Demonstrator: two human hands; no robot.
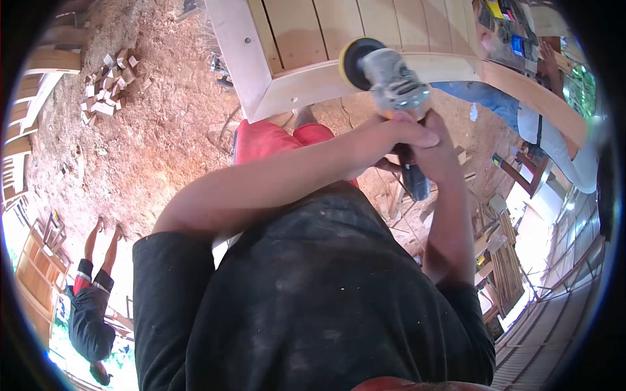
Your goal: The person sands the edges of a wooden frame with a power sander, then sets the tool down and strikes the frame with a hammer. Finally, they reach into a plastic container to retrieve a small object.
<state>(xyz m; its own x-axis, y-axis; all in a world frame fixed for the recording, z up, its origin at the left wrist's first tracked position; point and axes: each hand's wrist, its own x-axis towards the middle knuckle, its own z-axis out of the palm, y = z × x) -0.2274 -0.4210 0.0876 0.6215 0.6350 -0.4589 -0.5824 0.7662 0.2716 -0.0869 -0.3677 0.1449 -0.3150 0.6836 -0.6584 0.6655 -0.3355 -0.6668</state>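
I look down over my black shirt and red shorts. Both hands hold a grey angle grinder (393, 79) out in front of me. My left hand (388, 138) wraps over its body just behind the head. My right hand (441, 158) grips the dark rear handle (416, 182). The grinder's black and yellow disc (354, 61) lies against the lower rail of a pale slatted wooden panel (301, 88).
A pile of small wood offcuts (107, 81) lies on the sawdust-covered dirt floor (163, 137). One person in dark clothes (91, 306) stands at the lower left, another in a white shirt and jeans (548, 133) at the right. Stacked timber (505, 260) and wooden frames (39, 260) line the sides.
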